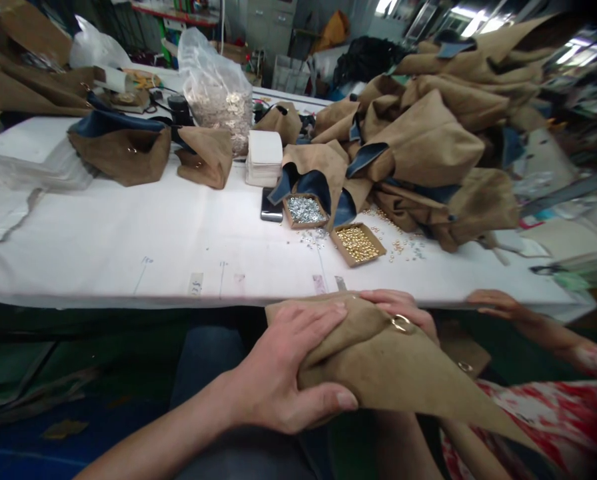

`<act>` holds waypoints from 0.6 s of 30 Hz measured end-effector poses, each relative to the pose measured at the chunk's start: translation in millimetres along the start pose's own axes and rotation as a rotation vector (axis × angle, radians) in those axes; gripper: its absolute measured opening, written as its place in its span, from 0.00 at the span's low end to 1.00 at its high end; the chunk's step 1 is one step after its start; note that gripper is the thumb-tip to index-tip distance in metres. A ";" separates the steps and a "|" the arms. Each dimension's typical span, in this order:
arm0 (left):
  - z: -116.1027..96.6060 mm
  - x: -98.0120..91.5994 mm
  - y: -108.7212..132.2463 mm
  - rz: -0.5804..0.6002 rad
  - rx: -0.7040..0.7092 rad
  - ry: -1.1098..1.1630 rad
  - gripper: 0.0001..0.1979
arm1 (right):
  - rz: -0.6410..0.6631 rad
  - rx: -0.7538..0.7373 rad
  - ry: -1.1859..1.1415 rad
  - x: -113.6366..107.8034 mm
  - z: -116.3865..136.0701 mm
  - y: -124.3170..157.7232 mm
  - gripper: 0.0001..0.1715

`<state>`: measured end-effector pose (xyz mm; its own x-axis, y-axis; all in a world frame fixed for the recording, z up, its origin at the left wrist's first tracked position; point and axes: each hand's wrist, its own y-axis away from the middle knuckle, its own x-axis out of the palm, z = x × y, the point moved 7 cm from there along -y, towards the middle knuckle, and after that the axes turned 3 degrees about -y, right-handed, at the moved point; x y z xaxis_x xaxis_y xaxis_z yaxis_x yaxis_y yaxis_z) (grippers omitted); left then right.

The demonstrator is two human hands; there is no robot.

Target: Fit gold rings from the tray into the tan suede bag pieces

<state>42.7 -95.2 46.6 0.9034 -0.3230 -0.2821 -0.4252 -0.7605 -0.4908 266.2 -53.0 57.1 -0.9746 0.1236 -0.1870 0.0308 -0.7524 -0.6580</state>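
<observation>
A tan suede bag (378, 360) with a gold-coloured ring (401, 323) lies across my lap, in front of the table edge. My left hand (288, 360) grips its left side, fingers over the top and thumb on the near face. On the far side of the bag, my right hand (403, 307) holds the upper edge near the ring; its fingertips and palm are partly hidden by the suede. Beyond the bag, on the table, sit a small box of gold rivets (358, 245) and a box of silver metal pieces (304, 211).
A co-worker's hand (498, 303) rests by the table edge at right, beside a red-and-white sleeve (548, 420). Suede bags (428, 140) are heaped at the back right. A phone (271, 205), a white card stack (264, 159) and a plastic sack (216, 87) stand on the white table (93, 247).
</observation>
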 end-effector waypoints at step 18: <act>11.5 4.2 -4.4 0.188 -0.333 0.068 0.43 | 0.450 0.126 0.178 8.9 -38.6 15.2 0.20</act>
<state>47.8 -86.7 38.2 0.8175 -0.5026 -0.2812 -0.5527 -0.8220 -0.1377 266.5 -38.4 17.3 -0.8177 -0.1308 -0.5606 0.4013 -0.8278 -0.3921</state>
